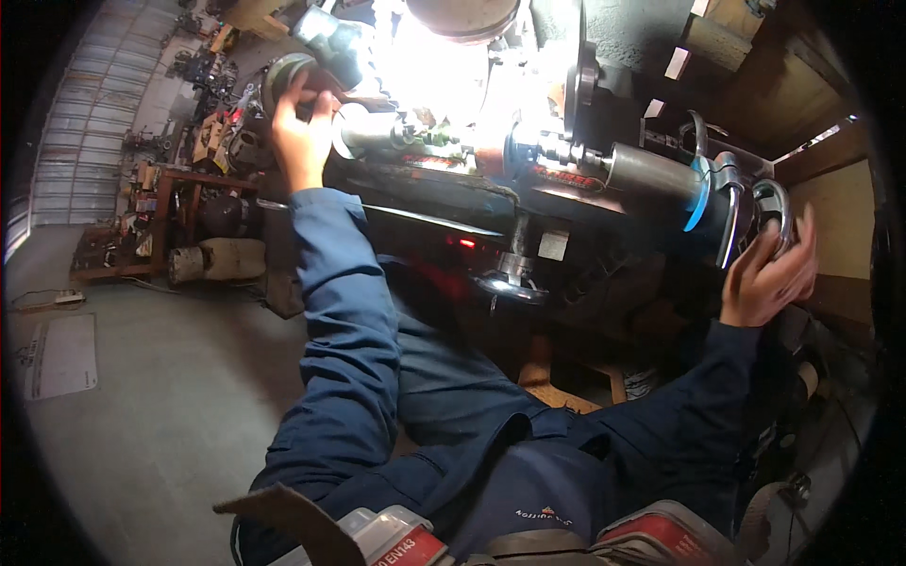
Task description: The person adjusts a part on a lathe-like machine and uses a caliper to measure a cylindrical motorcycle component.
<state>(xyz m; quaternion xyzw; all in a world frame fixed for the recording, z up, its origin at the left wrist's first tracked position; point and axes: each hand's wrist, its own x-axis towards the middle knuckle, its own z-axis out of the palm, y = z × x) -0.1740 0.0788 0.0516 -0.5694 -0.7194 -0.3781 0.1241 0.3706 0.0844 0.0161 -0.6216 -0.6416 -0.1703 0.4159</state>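
At the left end of a long metal machine, my left hand [304, 137] has its fingers bent around the rim of a round metal wheel [280, 79]. My right hand [772, 272] is at the machine's right end, its fingers apart against a shiny handwheel [776, 209]. Only part of that wheel's rim shows behind the hand. Between my hands runs a row of shafts and fittings, with a steel cylinder [651, 173] and a blue ring [699, 194] towards the right. Strong glare washes out the machine's middle.
A second handwheel [510, 286] juts towards me below the machine's middle. Under it, a wooden stool [557, 389] stands beside my legs. Shelving with cluttered parts [212, 141] lines the left side. A wooden wall [840, 222] closes off the right.
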